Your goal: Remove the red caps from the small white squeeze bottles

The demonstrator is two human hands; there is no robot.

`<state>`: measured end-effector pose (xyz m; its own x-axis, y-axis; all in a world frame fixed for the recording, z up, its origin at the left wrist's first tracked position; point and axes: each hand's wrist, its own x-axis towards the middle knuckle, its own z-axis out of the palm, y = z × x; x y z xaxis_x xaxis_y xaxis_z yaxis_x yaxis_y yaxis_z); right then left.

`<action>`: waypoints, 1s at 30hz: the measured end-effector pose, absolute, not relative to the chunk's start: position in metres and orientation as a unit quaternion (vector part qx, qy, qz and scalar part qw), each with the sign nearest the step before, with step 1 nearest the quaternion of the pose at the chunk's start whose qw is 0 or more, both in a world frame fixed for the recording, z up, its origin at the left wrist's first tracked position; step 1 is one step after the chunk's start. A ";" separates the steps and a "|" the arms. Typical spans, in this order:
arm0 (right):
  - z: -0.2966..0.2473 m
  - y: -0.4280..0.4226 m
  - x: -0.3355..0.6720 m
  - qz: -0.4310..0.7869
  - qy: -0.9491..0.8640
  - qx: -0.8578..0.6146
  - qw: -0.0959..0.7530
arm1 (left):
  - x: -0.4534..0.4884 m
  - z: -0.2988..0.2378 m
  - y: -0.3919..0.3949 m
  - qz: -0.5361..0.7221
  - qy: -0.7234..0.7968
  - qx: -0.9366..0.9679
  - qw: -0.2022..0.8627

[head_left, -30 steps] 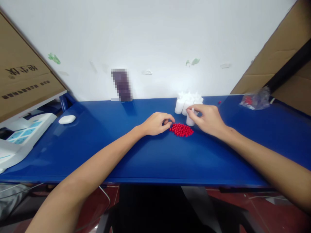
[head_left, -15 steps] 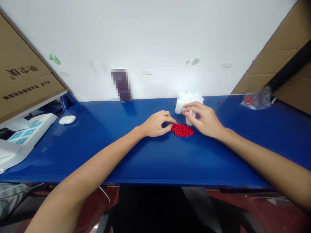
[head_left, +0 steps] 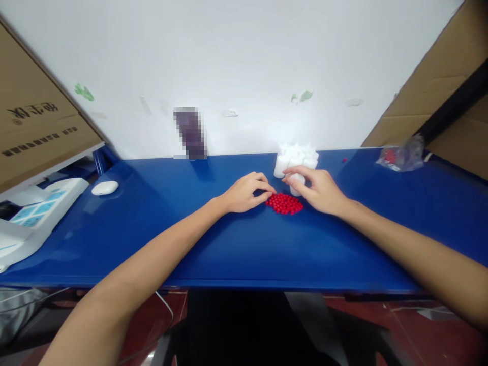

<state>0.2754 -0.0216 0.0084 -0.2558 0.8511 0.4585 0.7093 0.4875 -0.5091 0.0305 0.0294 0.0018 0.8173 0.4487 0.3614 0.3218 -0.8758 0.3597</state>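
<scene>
A loose heap of small red beads [head_left: 284, 204] lies on the blue table [head_left: 229, 249]. At the heap's left edge is my left hand [head_left: 249, 193], its thumb and index fingertip pinched together; what lies between them, if anything, is too small to make out. My right hand [head_left: 320, 190] is closed around a small white bottle [head_left: 297, 185] just behind the beads, and its fingers partly cover it. Directly behind that hand, a cluster of white bottles [head_left: 282, 163] stands close to the wall.
A clear plastic bag [head_left: 406, 156] with red pieces lies at the back right, and a single red piece [head_left: 344, 160] sits left of it. A white oval object [head_left: 105, 188] and a white device [head_left: 49, 208] are on the left. Cardboard [head_left: 38, 107] flanks the table.
My left thumb and index finger have come closer together at the beads. The white bottle in my right hand has shifted and tilted slightly.
</scene>
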 end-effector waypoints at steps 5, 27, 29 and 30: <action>0.004 -0.019 0.276 0.100 -0.802 -0.482 0.337 | 0.031 0.002 0.030 0.228 0.206 0.939 0.154; 0.003 -0.018 0.275 0.097 -0.823 -0.476 0.295 | 0.031 0.002 0.030 0.234 0.214 0.934 0.162; 0.003 -0.017 0.275 0.100 -0.823 -0.478 0.291 | 0.031 0.002 0.031 0.233 0.209 0.936 0.159; 0.003 -0.017 0.275 0.101 -0.823 -0.479 0.289 | 0.030 0.001 0.031 0.234 0.206 0.937 0.158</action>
